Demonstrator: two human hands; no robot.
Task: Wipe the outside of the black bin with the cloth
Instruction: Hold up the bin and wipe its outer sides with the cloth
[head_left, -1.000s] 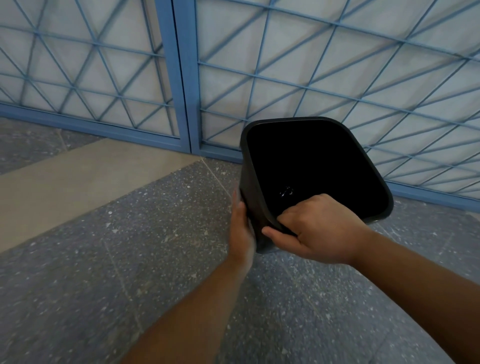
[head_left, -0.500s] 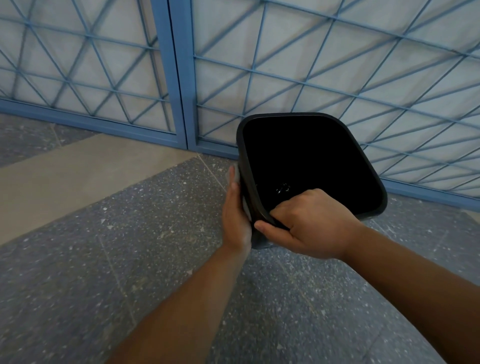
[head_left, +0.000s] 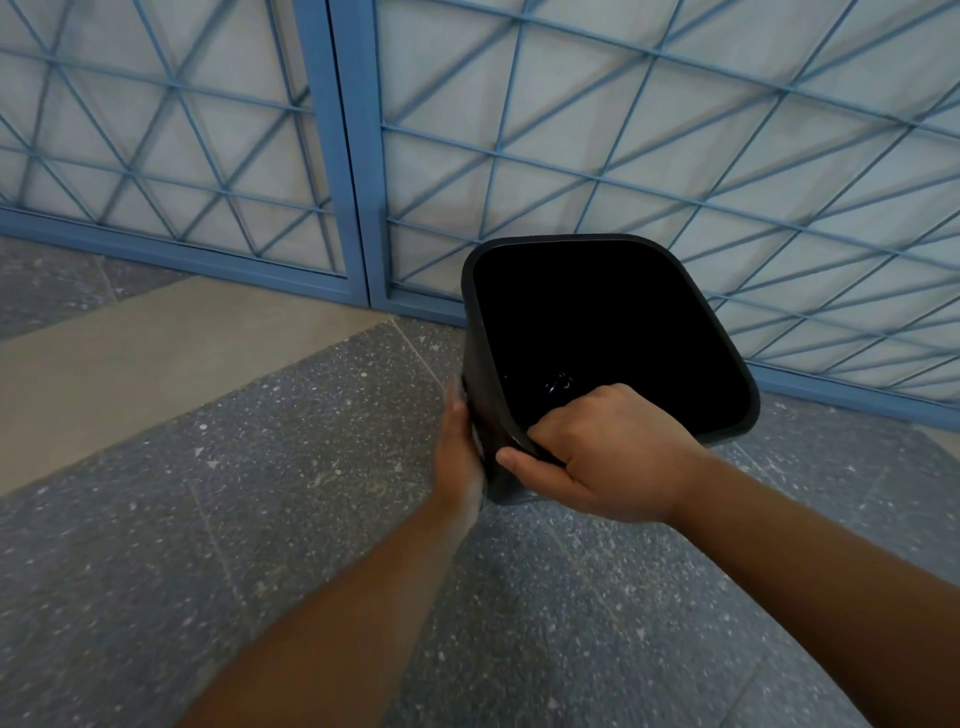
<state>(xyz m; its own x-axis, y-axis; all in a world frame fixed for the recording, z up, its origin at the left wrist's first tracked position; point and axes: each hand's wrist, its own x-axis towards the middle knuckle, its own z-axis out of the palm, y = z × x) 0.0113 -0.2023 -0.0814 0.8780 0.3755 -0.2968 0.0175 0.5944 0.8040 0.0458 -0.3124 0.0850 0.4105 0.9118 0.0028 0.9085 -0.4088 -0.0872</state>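
Moved since earlier frame: both hands and the bin sit much as they did a second ago; the left hand has crept slightly further up the bin's side wall, and the tilt is little changed.
Floor: grey speckled stone floor (head_left: 218, 519) lies well below both hands, with a blue metal lattice screen (head_left: 571, 130) beyond the fingertips.
Bin: black, square-mouthed plastic bin with rounded corners (head_left: 727, 364) is held off the floor, tilted so its mouth faces the camera; nothing shows inside it.
Handling: it looks light, stiff and smooth, likely slippery on the flat walls, so the rolled rim is the surest hold.
Right hand: right hand (head_left: 608, 457) grips the near rim corner, fingers curled inside, thumb outside.
Left hand: left hand (head_left: 460, 452) is flat against the outer left wall; I cannot tell what lies under its palm.
Cloth: pale cloth (head_left: 475, 436) seems to show as a sliver between the left fingers and the wall, hardly visible.
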